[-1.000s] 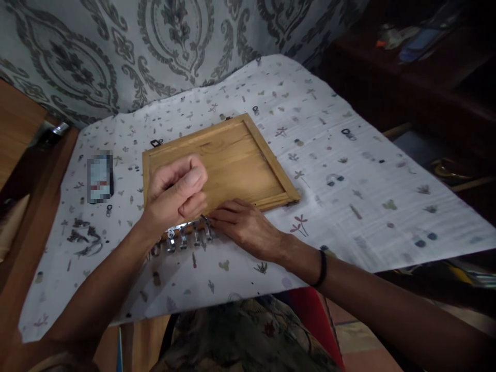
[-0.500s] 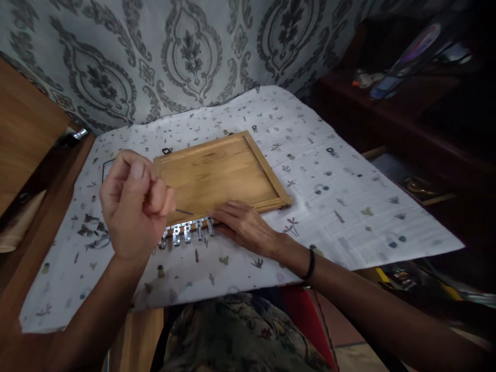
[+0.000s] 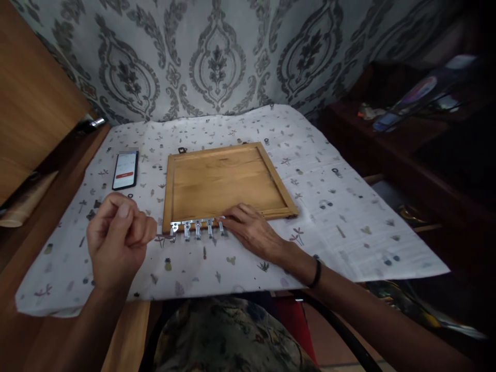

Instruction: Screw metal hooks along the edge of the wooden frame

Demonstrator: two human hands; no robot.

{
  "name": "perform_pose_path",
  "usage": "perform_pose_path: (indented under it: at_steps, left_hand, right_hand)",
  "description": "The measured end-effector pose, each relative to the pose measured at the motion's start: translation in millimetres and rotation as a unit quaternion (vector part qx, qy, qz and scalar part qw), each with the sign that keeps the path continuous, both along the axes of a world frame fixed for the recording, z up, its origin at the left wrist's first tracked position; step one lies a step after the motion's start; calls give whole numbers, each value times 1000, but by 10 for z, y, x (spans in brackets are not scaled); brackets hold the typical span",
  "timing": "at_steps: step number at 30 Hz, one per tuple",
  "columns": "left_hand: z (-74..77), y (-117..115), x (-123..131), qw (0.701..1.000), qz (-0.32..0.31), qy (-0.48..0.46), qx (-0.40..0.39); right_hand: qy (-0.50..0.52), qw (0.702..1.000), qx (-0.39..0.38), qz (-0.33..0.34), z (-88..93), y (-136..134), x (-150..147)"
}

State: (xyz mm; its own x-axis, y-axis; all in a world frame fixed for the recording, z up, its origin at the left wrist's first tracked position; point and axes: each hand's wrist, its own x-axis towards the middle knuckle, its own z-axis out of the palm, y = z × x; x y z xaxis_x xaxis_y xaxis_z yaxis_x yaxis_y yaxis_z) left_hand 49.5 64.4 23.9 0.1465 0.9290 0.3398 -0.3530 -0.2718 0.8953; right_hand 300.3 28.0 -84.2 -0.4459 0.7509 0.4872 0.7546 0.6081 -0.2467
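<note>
A framed wooden board (image 3: pixel 217 181) lies flat on the cloth. Along its front edge runs a silver metal hook rail (image 3: pixel 198 228) with several hooks. My right hand (image 3: pixel 251 230) rests at the rail's right end, fingers and thumb holding it against the board. To the left of the board, my left hand (image 3: pixel 120 237) is raised in a closed fist. A thin dark metal rod (image 3: pixel 166 236) sticks out of it toward the rail's left end. The rest of the rod is hidden in the fist.
A phone (image 3: pixel 125 170) with a lit screen lies left of the board. Small dark metal pieces (image 3: pixel 92 214) lie partly behind my left hand. The patterned white cloth (image 3: pixel 349 227) covers the table. A wooden panel (image 3: pixel 39 103) stands at the left, and a dark shelf (image 3: pixel 403 150) at the right.
My left hand has moved left and down, off the board's corner, with the rod now by the rail's left end. The phone has come into full view. My right hand stays at the rail.
</note>
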Motion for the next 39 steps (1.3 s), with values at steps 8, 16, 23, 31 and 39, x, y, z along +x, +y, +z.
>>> perform_pose_path:
  at_steps: [8,16,23,31,39]
  left_hand:
    - [73,-53,-266,998,55,-40,11]
    - [-5,5,-766,986,153,-44,43]
    - [-24,91,-1040,966,252,-46,39]
    - [-113,50,-953,981,171,-38,82]
    - [-81,91,-1094,976,188,-28,107]
  right_hand:
    - [-32,998,-47,15,140,57,51]
    - [-13,996,-85,33,282,-80,-171]
    - [4,994,-112,13,430,-13,-293]
    - [-116,984,-133,19,455,155,-652]
    - [-127,980,-152,13,450,206,-683]
